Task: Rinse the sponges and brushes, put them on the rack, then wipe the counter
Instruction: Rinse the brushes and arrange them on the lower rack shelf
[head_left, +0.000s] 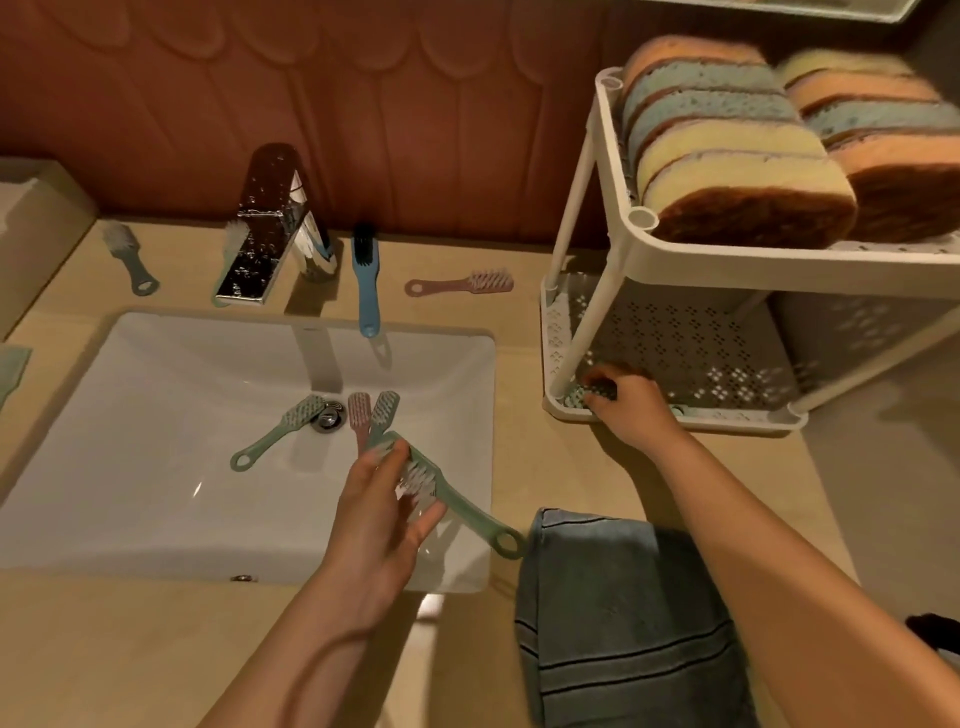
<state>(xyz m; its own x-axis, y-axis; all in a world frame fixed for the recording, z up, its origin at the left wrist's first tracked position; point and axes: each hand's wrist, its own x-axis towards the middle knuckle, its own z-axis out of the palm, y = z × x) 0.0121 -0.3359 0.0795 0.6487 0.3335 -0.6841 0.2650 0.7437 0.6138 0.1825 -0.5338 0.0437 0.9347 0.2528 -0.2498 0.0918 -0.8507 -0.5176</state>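
My left hand holds a green brush by its bristled head over the right side of the white sink. My right hand reaches into the lower shelf of the white rack and grips a green brush with dark bristles at the shelf's front edge. Three more brushes lie in the sink near the drain: a green one, a pink one and another green one. Several sponges stand on the rack's top shelf.
A chrome faucet stands behind the sink. Brushes lie on the beige counter: a grey one, one behind the faucet, a blue one, a pink one. A grey striped towel lies right of the sink.
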